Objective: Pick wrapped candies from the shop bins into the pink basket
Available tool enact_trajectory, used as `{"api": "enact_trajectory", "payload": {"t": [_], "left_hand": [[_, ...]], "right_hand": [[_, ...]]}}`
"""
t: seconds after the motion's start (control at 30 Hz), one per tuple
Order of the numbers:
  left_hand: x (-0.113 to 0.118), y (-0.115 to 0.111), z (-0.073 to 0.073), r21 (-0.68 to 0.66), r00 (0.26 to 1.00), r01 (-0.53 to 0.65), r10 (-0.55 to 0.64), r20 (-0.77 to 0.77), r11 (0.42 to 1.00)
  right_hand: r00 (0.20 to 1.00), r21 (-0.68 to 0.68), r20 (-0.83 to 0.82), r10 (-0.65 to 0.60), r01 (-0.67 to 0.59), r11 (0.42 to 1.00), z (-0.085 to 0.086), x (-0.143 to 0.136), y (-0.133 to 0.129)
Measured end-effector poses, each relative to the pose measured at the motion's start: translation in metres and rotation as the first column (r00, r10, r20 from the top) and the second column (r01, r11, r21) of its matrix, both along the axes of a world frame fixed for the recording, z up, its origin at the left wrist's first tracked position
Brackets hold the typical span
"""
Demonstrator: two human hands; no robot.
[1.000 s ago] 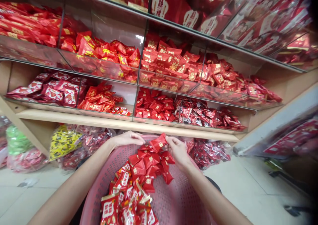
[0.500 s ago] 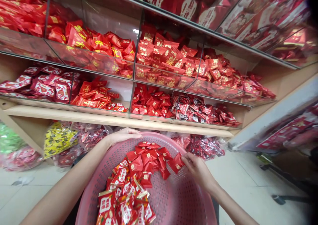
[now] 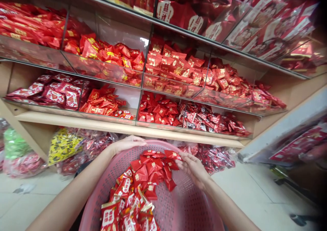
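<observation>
Step in hand, as judged: single-packet handling. At lower centre, the right hand point(image 3: 195, 168) pinches a red packet point(image 3: 171, 154) by its edge—inside the pink basket point(image 3: 191, 205), beside loose packets point(image 3: 141, 176). The left hand point(image 3: 130, 143) lies on the rim; its closure cannot be told. Moving the packet calls for a sustained pinch.

My one camera sits on my head. It looks ahead and down, past my hands point(image 3: 192, 168) and the pink basket point(image 3: 189, 203) close below me, to the shelves point(image 3: 133, 125) a bit farther away, which look tilted.
</observation>
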State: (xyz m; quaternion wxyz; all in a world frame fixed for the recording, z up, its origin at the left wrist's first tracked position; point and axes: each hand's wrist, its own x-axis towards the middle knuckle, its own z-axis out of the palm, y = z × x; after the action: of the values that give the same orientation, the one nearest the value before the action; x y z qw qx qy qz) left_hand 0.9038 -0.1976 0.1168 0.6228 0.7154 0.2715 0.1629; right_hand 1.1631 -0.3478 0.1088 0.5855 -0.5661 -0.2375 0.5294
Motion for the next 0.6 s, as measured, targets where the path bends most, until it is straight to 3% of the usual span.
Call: {"api": "enact_trajectory", "payload": {"t": [0.23, 0.43, 0.5, 0.6], "left_hand": [[0.002, -0.001, 0.0, -0.007, 1.0, -0.008, 0.008, 0.005, 1.0], [0.0, -0.003, 0.003, 0.006, 1.0, 0.001, -0.001, 0.009, 1.0], [0.0, -0.003, 0.003, -0.002, 1.0, 0.004, -0.004, 0.012, 1.0], [0.0, -0.003, 0.001, -0.016, 1.0, -0.007, 0.007, 0.011, 1.0]], "right_hand": [[0.999, 0.019, -0.043, 0.012, -0.012, 1.0, 0.002, -0.021, 0.023], [0.997, 0.011, 0.018, 0.07, -0.07, 0.997, -0.01, -0.026, 0.029], [0.987, 0.005, 0.093, 0.128, -0.129, 0.992, -0.014, -0.024, 0.027], [0.933, 0.027, 0.335, 0.134, -0.152, 0.988, -0.019, -0.016, 0.022]]}}
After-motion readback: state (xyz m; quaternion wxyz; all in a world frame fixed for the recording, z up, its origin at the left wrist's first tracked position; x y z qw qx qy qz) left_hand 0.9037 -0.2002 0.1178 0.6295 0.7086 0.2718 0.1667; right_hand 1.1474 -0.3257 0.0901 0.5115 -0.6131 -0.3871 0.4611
